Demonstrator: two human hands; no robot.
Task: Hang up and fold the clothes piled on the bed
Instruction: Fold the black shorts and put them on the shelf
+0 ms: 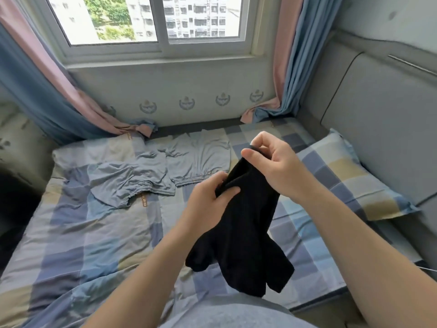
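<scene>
A black soft-fabric garment [246, 233] hangs at centre frame above the checked blue-and-beige bedsheet [94, 245]. Its long axis is near vertical, with two loose ends pointing toward the lower edge. The right hand [276, 162] pinches its top edge, and the left hand [208, 202] grips it just below. Flat grey-blue shorts [198, 159] lie beyond at upper centre, and a checked pillow [343, 183] lies at right.

The left garment [132, 183] and the right garment [201, 157] are lying side by side on the bed [94, 233], edges touching, toward its far end. The pillow [343, 176] is sitting to their right, beside the headboard [378, 129]. Behind the bed the window [151, 20] is standing between the left curtain [35, 91] and the right curtain [298, 55] — nearer, above the bed, the left hand [208, 202] and the right hand [276, 162] are gripping the held garment [246, 223].
</scene>
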